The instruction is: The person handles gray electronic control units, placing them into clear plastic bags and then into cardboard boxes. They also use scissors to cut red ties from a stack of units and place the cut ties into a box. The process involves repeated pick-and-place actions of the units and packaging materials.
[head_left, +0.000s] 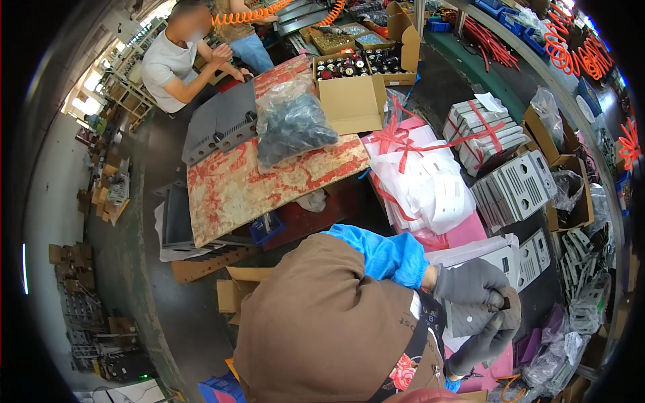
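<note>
My left hand (470, 282), in a dark grey glove with a blue sleeve cover above it, has its fingers bent around the far edge of a small flat grey piece (514, 310). My right hand (485, 346), gloved alike, grips the same piece from the near side with thumb and fingers. The gloves hide much of the piece, so its exact kind cannot be told. Below and between the hands shows a light grey sheet (463, 319) with small holes. Pale panels with slots (500, 262) lie just beyond my left hand, on pink foam.
Slotted metal panels (514, 188) and a tied stack (484, 131) stand to the right. White-wrapped parts (437, 195) lie ahead. A worn table (228, 208) carries a bagged heap (295, 127), an open carton (349, 104) and a grey housing (222, 121). Another person (178, 60) sits beyond.
</note>
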